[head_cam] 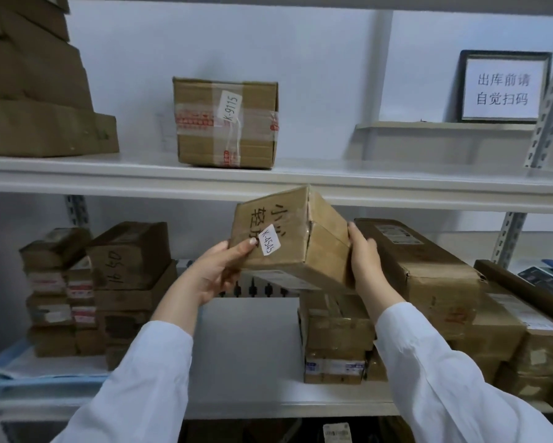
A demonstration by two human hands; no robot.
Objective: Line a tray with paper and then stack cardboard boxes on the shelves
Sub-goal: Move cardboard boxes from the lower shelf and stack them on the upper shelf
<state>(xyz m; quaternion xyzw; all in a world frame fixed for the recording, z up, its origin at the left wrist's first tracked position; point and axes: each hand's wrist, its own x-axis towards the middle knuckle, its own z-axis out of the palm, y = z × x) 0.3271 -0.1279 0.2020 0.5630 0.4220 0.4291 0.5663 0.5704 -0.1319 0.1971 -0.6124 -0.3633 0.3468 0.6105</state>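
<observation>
While the left hand (214, 273) pinches the tilted box (288, 238), right-hand fingers (363, 251) wrap its side.

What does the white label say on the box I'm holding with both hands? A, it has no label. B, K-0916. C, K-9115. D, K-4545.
D: the white label on the held box, next to the thumb of the left hand, reads K-4545; K-9115 is on the taped box standing on the upper shelf.
</observation>
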